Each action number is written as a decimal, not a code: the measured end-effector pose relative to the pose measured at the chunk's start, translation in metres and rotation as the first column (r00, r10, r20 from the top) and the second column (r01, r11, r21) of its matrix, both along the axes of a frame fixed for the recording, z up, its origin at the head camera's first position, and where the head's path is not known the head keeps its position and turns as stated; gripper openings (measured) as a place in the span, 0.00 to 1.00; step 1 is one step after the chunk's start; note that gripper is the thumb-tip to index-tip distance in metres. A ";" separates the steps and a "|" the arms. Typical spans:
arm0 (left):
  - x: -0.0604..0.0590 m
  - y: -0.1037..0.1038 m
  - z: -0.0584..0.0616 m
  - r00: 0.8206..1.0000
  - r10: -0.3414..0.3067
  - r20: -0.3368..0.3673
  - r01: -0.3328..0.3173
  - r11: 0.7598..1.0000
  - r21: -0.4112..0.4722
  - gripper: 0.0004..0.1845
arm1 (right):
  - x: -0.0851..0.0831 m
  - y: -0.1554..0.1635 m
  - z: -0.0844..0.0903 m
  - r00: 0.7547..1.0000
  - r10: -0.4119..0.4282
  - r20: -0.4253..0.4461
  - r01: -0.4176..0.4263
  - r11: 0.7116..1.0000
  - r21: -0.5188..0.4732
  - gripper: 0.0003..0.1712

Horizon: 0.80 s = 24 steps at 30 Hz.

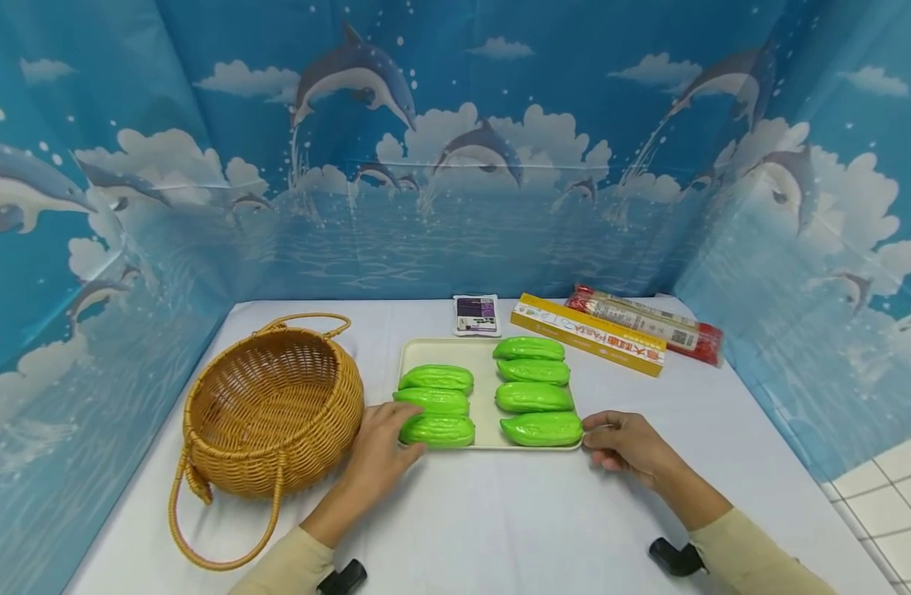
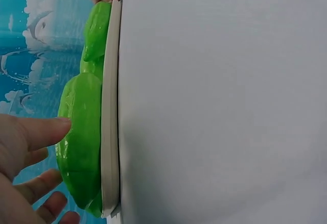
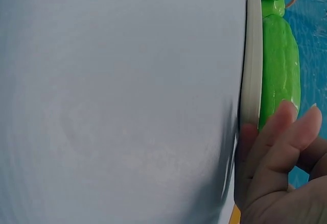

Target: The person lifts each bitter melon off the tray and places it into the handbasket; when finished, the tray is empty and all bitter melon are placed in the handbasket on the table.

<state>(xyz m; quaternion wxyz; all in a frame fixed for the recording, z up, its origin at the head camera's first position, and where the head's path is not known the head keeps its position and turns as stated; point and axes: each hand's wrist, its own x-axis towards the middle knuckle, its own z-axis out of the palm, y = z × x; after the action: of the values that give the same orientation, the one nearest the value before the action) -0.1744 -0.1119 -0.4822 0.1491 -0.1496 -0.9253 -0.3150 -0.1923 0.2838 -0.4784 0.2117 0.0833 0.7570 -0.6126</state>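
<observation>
A cream tray (image 1: 487, 401) holds green bitter melons in two columns, three on the left and several on the right. My left hand (image 1: 379, 440) is at the tray's left front corner, thumb and fingers spread about the end of the nearest left bitter melon (image 1: 437, 430). In the left wrist view its thumb (image 2: 48, 132) overlaps that melon's side. At the right front corner is my right hand (image 1: 625, 445), beside the tip of the nearest right bitter melon (image 1: 542, 430). Its fingers (image 3: 276, 150) lie extended against the tray's end in the right wrist view.
A wicker basket (image 1: 307, 459) with its handles folded down stands left of the tray, close by my left forearm. Behind the tray lie a dark-labelled packet (image 1: 476, 316), a yellow pasta box (image 1: 589, 335) and a red-ended clear package (image 1: 649, 322). A dolphin-print curtain (image 1: 455, 223) encloses the table.
</observation>
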 end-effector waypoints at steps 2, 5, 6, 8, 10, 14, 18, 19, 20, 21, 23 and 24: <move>-0.002 0.001 -0.001 1.000 0.001 0.011 -0.001 1.000 -0.007 0.27 | 0.001 -0.001 -0.001 1.000 -0.007 -0.006 0.007 1.000 0.002 0.27; -0.003 0.003 -0.003 1.000 0.006 0.029 -0.006 1.000 -0.013 0.27 | 0.001 -0.001 -0.002 1.000 -0.021 -0.014 0.021 1.000 0.005 0.26; -0.004 0.003 -0.003 0.999 0.007 0.033 -0.006 1.000 -0.013 0.27 | 0.001 -0.001 -0.002 1.000 -0.027 -0.016 0.027 1.000 0.006 0.26; -0.004 0.004 -0.005 0.999 0.009 0.040 -0.008 1.000 -0.017 0.27 | 0.002 -0.002 -0.003 0.999 -0.035 -0.018 0.036 0.999 0.005 0.26; -0.005 0.004 -0.006 0.999 0.011 0.041 -0.010 1.000 -0.023 0.27 | 0.002 -0.002 -0.003 0.999 -0.042 -0.020 0.042 0.999 0.000 0.25; -0.005 0.003 -0.008 0.999 0.012 0.037 -0.011 0.999 -0.038 0.27 | 0.001 -0.002 -0.002 0.999 -0.044 -0.011 0.044 0.999 -0.008 0.24; -0.007 0.004 -0.007 1.000 0.013 0.022 -0.012 0.998 -0.059 0.28 | 0.000 -0.002 -0.001 0.999 -0.046 -0.003 0.046 0.999 -0.019 0.23; -0.007 0.005 -0.007 1.000 0.013 0.023 -0.011 0.998 -0.063 0.28 | 0.000 -0.002 -0.001 0.999 -0.048 -0.001 0.048 0.999 -0.023 0.22; -0.008 0.005 -0.006 1.000 0.012 0.026 -0.010 0.998 -0.064 0.28 | -0.001 -0.002 -0.001 0.999 -0.048 0.000 0.048 0.999 -0.026 0.22; -0.008 0.006 -0.006 0.999 0.010 0.030 -0.008 0.998 -0.064 0.28 | -0.001 -0.002 -0.001 0.999 -0.051 0.002 0.051 0.998 -0.028 0.22; -0.009 0.007 -0.006 0.999 0.005 0.046 -0.002 0.998 -0.063 0.28 | -0.002 -0.002 -0.001 0.999 -0.054 0.004 0.054 0.998 -0.031 0.22; -0.010 0.007 -0.006 0.999 0.005 0.054 -0.002 0.998 -0.064 0.27 | -0.002 -0.002 -0.001 0.999 -0.052 0.003 0.053 0.998 -0.031 0.22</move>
<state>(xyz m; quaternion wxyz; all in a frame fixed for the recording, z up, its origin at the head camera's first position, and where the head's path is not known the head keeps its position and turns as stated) -0.1841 -0.1049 -0.4882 0.1196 -0.1441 -0.9389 -0.2887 -0.1942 0.2816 -0.4798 0.1978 0.1008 0.7448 -0.6293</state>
